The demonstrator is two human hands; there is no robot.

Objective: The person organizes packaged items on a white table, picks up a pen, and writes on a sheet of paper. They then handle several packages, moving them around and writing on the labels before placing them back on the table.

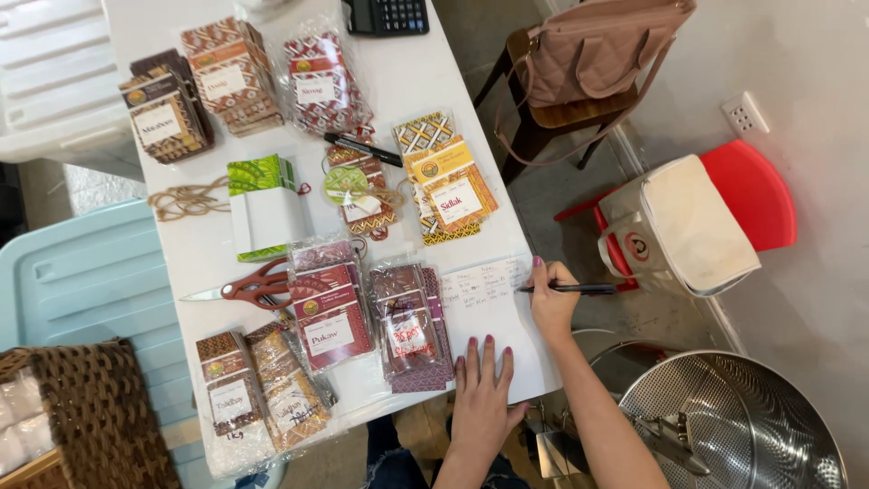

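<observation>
Person writes on a white sheet of paper (489,326) at the table (434,81) edge. Right hand (550,303) pinches a black pen (570,289), tip on the sheet's upper part w/ handwritten lines. Left hand (480,398) lies flat, fingers spread, on the sheet's lower half, prob. to keep it from sliding. Just left of the sheet: clear-bagged patterned packets (409,326), w/ red-handled scissors (244,288) farther left, all within reach.

The calculator (389,15) and woven basket (86,417) are cut off by the picture's edges.
</observation>
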